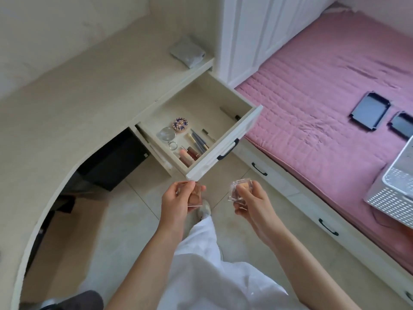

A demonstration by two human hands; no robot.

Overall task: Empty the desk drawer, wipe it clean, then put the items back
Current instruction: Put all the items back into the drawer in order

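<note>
Open white drawer (pixel 225 139), cosmetics (pixel 192 151) inside

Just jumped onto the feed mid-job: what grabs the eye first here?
The two hands in the foreground: the left hand holds a clear compact and the right hand another clear case, both held over the floor just in front of the open drawer. The drawer holds cosmetics along its near-left end, including a jewelled round compact. To the right lies the pink mattress with two dark trays.
</note>
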